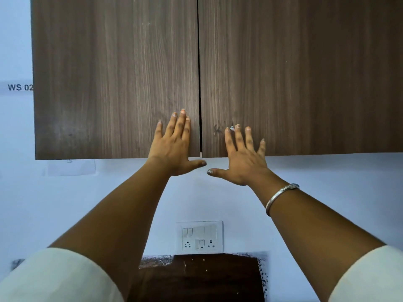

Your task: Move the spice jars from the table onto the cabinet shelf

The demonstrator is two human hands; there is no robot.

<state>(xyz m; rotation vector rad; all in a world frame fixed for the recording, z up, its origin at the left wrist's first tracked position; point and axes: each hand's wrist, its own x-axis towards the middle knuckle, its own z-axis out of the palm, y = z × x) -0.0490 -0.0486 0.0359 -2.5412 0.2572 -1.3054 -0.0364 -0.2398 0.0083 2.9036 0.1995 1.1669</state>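
Walnut-grain cabinet (152,29), both doors closed
Left hand (174,147) flat on left door (98,94); right hand (244,158) flat on right door (316,83); each grip open, fingers (181,125) straight, holding nothing.

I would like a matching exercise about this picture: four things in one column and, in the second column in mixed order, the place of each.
Things
1. left hand
2. right hand
3. bracelet
4. switch panel

Places
A. on the white wall, lower than both hands
B. straight fingers on the left cabinet door
C. around a wrist
D. straight fingers on the right cabinet door

Pairs: 1-B, 2-D, 3-C, 4-A
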